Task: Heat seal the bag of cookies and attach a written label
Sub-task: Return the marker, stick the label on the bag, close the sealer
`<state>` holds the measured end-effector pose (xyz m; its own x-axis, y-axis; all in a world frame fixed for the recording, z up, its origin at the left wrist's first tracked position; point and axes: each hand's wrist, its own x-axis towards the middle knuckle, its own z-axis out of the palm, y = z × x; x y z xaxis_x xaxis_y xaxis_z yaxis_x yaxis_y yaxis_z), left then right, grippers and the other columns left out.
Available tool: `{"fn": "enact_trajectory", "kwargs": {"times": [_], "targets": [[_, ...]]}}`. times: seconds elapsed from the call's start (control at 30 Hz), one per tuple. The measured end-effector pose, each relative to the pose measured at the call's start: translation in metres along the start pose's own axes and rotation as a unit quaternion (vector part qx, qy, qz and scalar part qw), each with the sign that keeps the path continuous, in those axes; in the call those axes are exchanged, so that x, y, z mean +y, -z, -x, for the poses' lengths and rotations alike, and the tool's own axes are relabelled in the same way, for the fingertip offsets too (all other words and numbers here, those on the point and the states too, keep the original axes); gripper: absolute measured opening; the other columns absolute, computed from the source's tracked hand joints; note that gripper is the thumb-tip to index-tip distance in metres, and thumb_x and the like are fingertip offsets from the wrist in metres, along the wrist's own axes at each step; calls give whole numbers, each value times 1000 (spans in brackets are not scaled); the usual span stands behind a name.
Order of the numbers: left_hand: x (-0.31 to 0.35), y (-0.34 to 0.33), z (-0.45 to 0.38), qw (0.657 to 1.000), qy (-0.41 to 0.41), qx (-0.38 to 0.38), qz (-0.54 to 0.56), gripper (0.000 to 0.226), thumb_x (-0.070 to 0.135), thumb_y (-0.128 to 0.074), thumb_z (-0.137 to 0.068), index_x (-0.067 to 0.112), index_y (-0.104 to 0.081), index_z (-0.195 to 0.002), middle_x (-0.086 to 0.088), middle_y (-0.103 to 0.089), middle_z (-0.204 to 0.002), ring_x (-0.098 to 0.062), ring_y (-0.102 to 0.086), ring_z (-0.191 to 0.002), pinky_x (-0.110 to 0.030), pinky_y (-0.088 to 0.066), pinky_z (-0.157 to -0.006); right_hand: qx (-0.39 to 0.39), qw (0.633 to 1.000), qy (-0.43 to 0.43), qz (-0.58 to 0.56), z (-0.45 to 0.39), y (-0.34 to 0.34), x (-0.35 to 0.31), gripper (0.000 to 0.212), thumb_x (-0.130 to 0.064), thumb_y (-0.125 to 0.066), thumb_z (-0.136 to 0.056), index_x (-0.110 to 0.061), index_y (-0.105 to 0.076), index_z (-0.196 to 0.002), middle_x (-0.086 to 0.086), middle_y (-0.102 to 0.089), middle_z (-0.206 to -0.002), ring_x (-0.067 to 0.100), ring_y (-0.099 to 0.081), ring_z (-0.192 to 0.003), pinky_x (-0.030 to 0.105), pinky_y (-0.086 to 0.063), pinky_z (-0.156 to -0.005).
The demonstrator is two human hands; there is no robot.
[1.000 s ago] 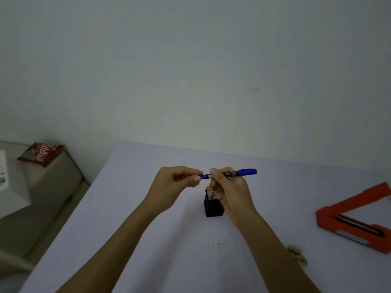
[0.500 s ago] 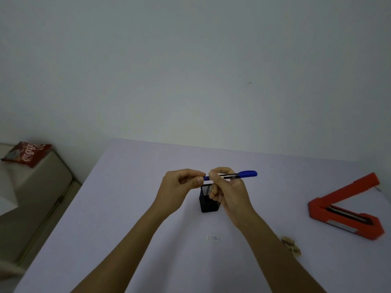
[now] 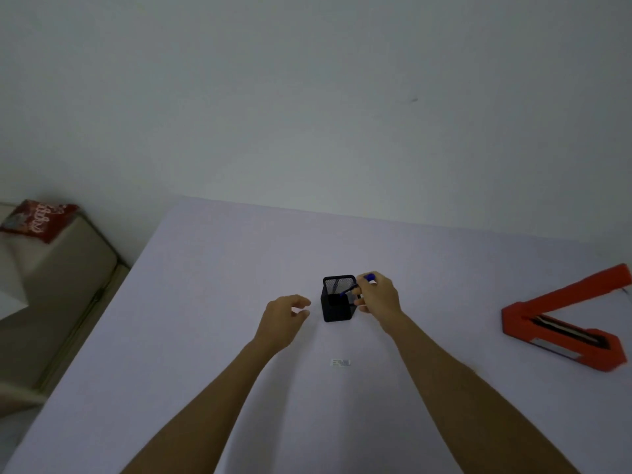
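A black mesh pen holder (image 3: 338, 302) stands upright in the middle of the pale table (image 3: 205, 302). My right hand (image 3: 378, 295) grips a blue pen (image 3: 355, 286), tilted, with its lower end inside the holder's mouth. My left hand (image 3: 285, 318) hovers just left of the holder, fingers apart and empty. A small white written label (image 3: 341, 362) lies flat on the table, nearer to me than the holder. A red heat sealer (image 3: 564, 323) sits at the right with its arm raised. The bag of cookies is out of sight.
A red snack packet (image 3: 39, 218) lies on a beige box (image 3: 58, 268) off the table's left edge. A plain wall rises behind the table.
Both hands held the pen level above the holder before. My left hand has let go and dropped to the left; my right hand has lowered the pen's end into the holder.
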<state>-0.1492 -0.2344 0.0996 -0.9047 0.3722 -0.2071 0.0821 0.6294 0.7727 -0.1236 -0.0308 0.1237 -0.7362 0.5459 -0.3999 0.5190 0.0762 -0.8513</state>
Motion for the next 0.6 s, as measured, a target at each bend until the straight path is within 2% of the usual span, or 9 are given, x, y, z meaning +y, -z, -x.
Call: {"fn": "enact_trajectory", "kwargs": {"times": [0.2, 0.37, 0.43, 0.5, 0.53, 0.6], "targets": [[-20, -19, 4, 999, 24, -27, -34, 22, 19, -59, -93, 13, -67, -113, -3, -67, -116, -15, -64, -93, -18, -44, -81, -18, 999, -14, 31, -17, -8, 18, 20, -15, -58, -91, 2, -66, -98, 8, -64, -67, 15, -52, -48, 21, -47, -45], [-28, -36, 6, 998, 43, -42, -31, 20, 18, -60, -92, 12, -68, -110, -3, -68, -114, -15, -63, -94, -18, -43, -80, -33, 999, -25, 15, -22, -5, 30, 22, -16, -65, -88, -2, -64, -105, 11, -65, -71, 14, -52, -47, 22, -48, -45], [-28, -42, 5, 998, 49, -38, -11, 20, 17, -60, -92, 11, -69, -108, -5, -68, -114, -15, -62, -96, -17, -42, -80, 18, 1000, -21, 5, -19, -3, 33, 28, -24, -65, -88, -9, -58, -111, 12, -68, -79, 19, -58, -54, 30, -55, -54], [-27, -50, 4, 998, 54, -32, 2, 20, 17, -60, -92, 10, -69, -108, -6, -68, -113, -16, -62, -98, -15, -41, -80, 110, 994, 16, 21, -5, -2, 40, 25, -25, -59, -92, -11, -56, -112, 10, -66, -76, 23, -62, -62, 35, -56, -61], [-27, -56, 3, 998, 59, -32, 4, 20, 17, -60, -92, 9, -69, -108, -7, -68, -114, -17, -62, -99, -15, -41, -81, 137, 989, 45, 35, 6, -2, 48, 19, -21, -55, -94, -11, -57, -110, 6, -63, -70, 21, -60, -61, 31, -53, -58], [-28, -69, 4, 997, 69, -36, 6, 22, 16, -58, -93, 9, -68, -111, -8, -67, -116, -18, -61, -103, -15, -40, -83, 122, 984, 96, 91, 30, -6, 73, 16, -14, -50, -95, -11, -60, -107, 2, -61, -69, 15, -57, -60, 23, -46, -54]]}}
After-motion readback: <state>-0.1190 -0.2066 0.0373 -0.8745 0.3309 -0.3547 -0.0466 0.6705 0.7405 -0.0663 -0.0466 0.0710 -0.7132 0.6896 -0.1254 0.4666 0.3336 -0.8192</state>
